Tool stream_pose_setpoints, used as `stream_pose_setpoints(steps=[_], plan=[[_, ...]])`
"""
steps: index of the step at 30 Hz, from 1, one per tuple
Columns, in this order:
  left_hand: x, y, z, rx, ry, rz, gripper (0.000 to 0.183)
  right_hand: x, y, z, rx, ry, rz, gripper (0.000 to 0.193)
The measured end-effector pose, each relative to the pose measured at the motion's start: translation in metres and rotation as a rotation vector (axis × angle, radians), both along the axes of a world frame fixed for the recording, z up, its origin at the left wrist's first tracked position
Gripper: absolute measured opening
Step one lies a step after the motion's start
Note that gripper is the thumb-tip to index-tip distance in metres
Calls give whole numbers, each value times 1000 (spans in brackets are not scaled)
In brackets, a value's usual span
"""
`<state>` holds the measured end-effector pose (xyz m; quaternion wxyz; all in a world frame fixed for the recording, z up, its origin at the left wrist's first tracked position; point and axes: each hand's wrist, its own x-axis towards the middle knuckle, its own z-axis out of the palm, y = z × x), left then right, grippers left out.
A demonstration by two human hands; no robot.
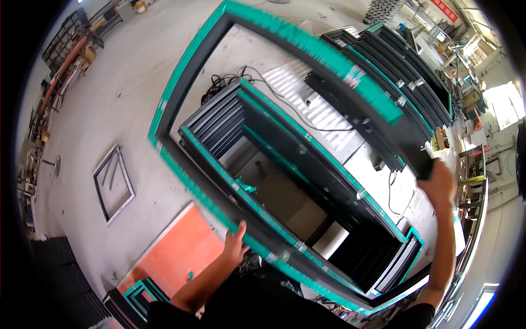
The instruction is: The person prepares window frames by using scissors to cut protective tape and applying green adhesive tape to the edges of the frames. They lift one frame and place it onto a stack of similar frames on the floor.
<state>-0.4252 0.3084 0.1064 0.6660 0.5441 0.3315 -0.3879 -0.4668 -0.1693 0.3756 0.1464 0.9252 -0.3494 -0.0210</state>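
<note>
A green-taped frame [323, 54] is clasped by left hand [234, 247] and right hand [440, 185], set well apart, seemingly for balance; stacked frames [323, 165] are seen below.

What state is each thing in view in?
Left hand: closed on the large frame's edge
Right hand: closed on the frame's far side, blurred
Large frame: held up in both hands above the near stack, green-edged
Near stack: piled frames, open centre
Far stack: piled
Small frame: on the floor
Orange board: lying flat
Black cable: loosely coiled
</note>
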Motion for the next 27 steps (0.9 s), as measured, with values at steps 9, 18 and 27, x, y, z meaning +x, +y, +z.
stream_pose_setpoints(steps=[9, 18, 27], plan=[[117, -114, -66, -323, -150, 47, 74, -14, 43, 83, -343, -213, 27, 58], [144, -146, -111, -497, -12, 73, 60, -19, 66, 46, -551, -281, 82, 62], [162, -161, -183, -586, 121, 94, 76, 14, 82, 14, -424, -162, 22, 47]])
